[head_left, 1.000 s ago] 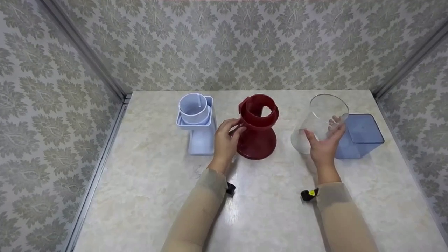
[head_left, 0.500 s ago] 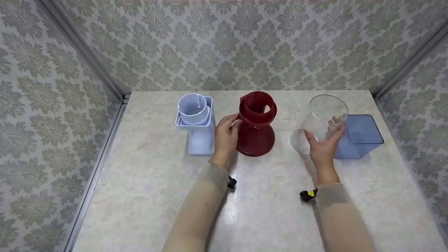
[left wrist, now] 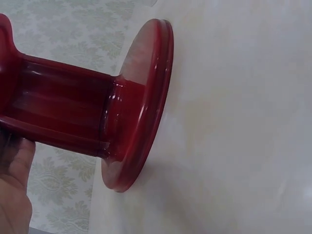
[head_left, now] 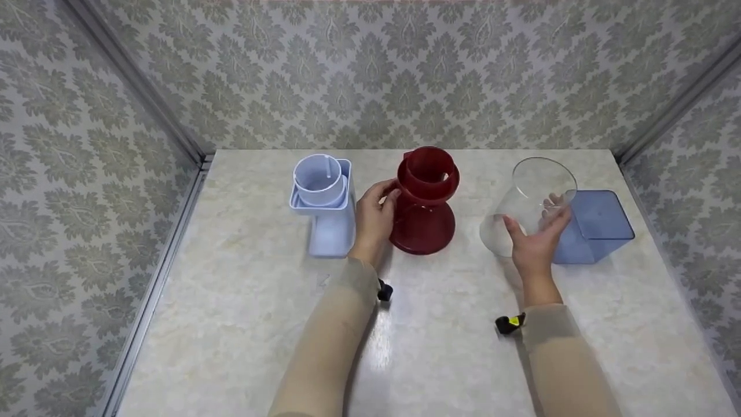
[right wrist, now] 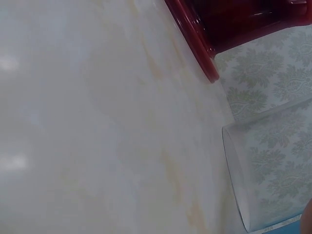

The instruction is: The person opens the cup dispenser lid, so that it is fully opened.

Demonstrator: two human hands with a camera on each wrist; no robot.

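Observation:
In the head view, a glossy dark red stand (head_left: 425,229) with a round foot and a cup-shaped top stands at the middle of the table. My left hand (head_left: 373,223) holds its upper left side, thumb and fingers at the neck just below the cup; the far fingertips are hidden. The left wrist view shows the stand's hollow column (left wrist: 63,107) and wide foot, with the thumb (left wrist: 22,163) against it. Further right, my right hand (head_left: 535,249) grips a clear, open-topped cylinder (head_left: 496,234), thumb on the near side and fingers round the right side.
Left of the left hand stands a pale blue plastic dispenser (head_left: 333,234) with a round cup (head_left: 318,174) in its top. A translucent blue square container (head_left: 605,217) sits just behind the right hand. Patterned walls (head_left: 370,75) enclose the table's back and sides.
The red stand has shifted slightly toward the back and turned, so the hole in its cup shows less. My left hand moved with it. The right hand and clear cylinder stayed put.

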